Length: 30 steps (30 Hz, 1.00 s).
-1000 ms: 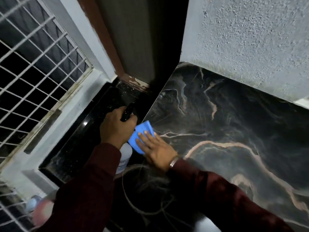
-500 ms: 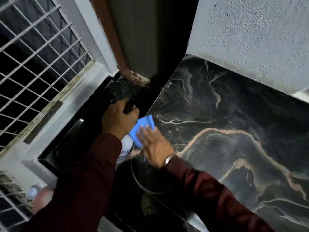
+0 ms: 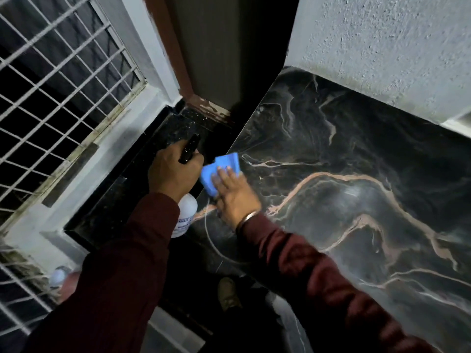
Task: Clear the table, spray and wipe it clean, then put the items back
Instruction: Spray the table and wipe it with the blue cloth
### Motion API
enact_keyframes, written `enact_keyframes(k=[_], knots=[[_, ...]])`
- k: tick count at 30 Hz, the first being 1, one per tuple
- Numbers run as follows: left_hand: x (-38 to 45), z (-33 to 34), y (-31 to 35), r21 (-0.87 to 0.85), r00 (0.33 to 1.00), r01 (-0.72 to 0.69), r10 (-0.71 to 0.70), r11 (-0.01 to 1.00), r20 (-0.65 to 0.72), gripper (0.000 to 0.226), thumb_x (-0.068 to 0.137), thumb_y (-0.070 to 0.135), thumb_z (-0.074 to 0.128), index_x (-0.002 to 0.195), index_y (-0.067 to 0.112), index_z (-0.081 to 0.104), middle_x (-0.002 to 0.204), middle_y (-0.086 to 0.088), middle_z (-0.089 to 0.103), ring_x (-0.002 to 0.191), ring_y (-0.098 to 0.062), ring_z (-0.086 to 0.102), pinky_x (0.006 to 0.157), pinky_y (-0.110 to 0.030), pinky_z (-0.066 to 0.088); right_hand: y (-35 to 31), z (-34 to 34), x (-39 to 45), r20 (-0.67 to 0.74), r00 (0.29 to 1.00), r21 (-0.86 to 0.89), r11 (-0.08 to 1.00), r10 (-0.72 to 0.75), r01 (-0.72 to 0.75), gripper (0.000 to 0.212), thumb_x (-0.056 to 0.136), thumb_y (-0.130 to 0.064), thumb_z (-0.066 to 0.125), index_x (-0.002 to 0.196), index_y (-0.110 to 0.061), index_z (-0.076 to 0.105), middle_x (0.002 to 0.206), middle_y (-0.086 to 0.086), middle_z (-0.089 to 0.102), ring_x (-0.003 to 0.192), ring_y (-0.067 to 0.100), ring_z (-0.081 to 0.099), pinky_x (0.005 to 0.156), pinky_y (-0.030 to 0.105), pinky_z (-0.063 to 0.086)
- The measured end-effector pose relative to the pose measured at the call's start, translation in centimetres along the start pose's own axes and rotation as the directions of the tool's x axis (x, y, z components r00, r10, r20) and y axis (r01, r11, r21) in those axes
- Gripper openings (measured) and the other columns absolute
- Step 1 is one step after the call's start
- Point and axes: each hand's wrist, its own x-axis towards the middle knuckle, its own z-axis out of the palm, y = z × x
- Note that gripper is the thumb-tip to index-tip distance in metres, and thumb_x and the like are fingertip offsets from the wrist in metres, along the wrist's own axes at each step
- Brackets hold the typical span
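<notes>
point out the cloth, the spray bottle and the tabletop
cloth [image 3: 219,171]: head view, blue upper part above the fingers
spray bottle [image 3: 187,212]: head view, white body below the hand
tabletop [image 3: 356,154]: head view, bare dark marble

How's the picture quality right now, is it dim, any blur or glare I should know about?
Head view: dim overall, deep shadow in the corner behind the spray bottle; slight motion blur on the right hand pressing the blue cloth; soft glare patch on the marble table; wide-angle bending at the window grille.

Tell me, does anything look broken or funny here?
Yes: the brown door frame has paint chipped off at its foot, beside the black sill. Nothing looks spilled; the right hand presses the blue cloth on the marble table.
</notes>
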Motion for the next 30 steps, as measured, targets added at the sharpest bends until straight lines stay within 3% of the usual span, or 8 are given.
enact_keyframes(k=[3,6,10,13,17,21,27,30], knots=[[-0.4,-0.2,0.2,-0.002,1.000,0.009,-0.009,1.000,-0.006,0.029,0.079,0.042,0.052,0.087,0.018,0.065,0.083,-0.011,0.069,0.088,-0.037,0.064,0.075,-0.041,0.053,-4.0,1.5,-6.5,0.059,0.953,0.063,0.954,-0.298,0.294,0.057,0.088,-0.033,0.038,0.143,-0.017,0.040,0.150,0.007,0.038,0.139,0.029,0.036,0.114,0.045,0.025],[-0.8,-0.2,0.2,-0.021,1.000,0.002,-0.003,1.000,-0.019,0.027,0.080,0.041,0.054,0.091,0.019,0.067,0.087,-0.010,0.071,0.089,-0.036,0.065,0.076,-0.039,0.052,1.0,0.7,-9.9,0.081,0.921,0.001,0.924,-0.382,0.383,0.057,0.088,-0.037,0.047,0.143,-0.022,0.040,0.149,0.001,0.041,0.137,0.022,0.039,0.114,0.042,0.025],[-1.5,-0.6,-0.8,-0.049,0.999,0.032,-0.033,0.998,-0.033,0.025,0.078,0.044,0.051,0.085,0.023,0.064,0.084,-0.008,0.071,0.085,-0.035,0.065,0.075,-0.042,0.054,8.4,-1.4,-4.9,-0.052,0.996,-0.033,0.997,0.066,-0.068,0.060,0.088,-0.036,0.032,0.142,-0.011,0.041,0.148,0.013,0.040,0.134,0.037,0.040,0.108,0.053,0.034],[-2.2,-0.9,-1.7,-0.039,0.998,0.044,-0.046,0.998,-0.045,0.026,0.079,0.043,0.051,0.085,0.022,0.064,0.084,-0.008,0.070,0.086,-0.035,0.064,0.074,-0.041,0.053,3.2,-1.4,-1.1,-0.040,0.977,0.055,0.977,0.209,-0.207,0.068,0.086,-0.039,0.019,0.145,-0.010,0.036,0.153,0.017,0.031,0.141,0.040,0.027,0.114,0.052,0.020],[-2.7,-1.3,-2.0,-0.020,0.995,0.058,-0.059,0.998,-0.078,0.028,0.083,0.037,0.057,0.099,0.018,0.071,0.095,-0.013,0.072,0.096,-0.038,0.063,0.081,-0.043,0.052,-6.1,2.1,-3.6,0.002,0.988,0.033,0.987,-0.157,0.157,0.056,0.086,-0.033,0.043,0.139,-0.012,0.046,0.148,0.013,0.040,0.138,0.034,0.036,0.112,0.050,0.028],[-2.5,-1.3,-1.8,-0.045,0.994,0.063,-0.067,0.997,-0.086,0.026,0.083,0.038,0.056,0.092,0.018,0.069,0.088,-0.010,0.071,0.091,-0.037,0.064,0.079,-0.042,0.052,-5.2,2.2,-9.2,0.068,0.944,0.075,0.945,-0.323,0.318,0.052,0.091,-0.036,0.038,0.140,-0.021,0.045,0.148,0.000,0.042,0.138,0.021,0.039,0.114,0.040,0.029],[-3.9,-1.1,-2.4,-0.060,0.998,0.034,-0.037,0.998,-0.059,0.017,0.085,0.036,0.055,0.084,0.021,0.064,0.085,-0.008,0.070,0.086,-0.034,0.064,0.072,-0.037,0.049,4.8,-1.6,-5.3,-0.075,0.989,0.008,0.991,0.131,-0.131,0.055,0.091,-0.034,0.032,0.137,-0.009,0.048,0.142,0.015,0.048,0.131,0.036,0.045,0.106,0.053,0.038],[-4.8,-0.7,-2.6,-0.051,0.998,0.038,-0.041,0.998,-0.050,0.025,0.084,0.038,0.052,0.091,0.019,0.066,0.087,-0.010,0.071,0.089,-0.036,0.065,0.075,-0.039,0.051,1.7,-1.3,-4.7,-0.067,0.985,0.022,0.987,0.161,-0.160,0.060,0.087,-0.033,0.030,0.137,-0.005,0.048,0.143,0.018,0.046,0.131,0.040,0.043,0.107,0.054,0.035]])
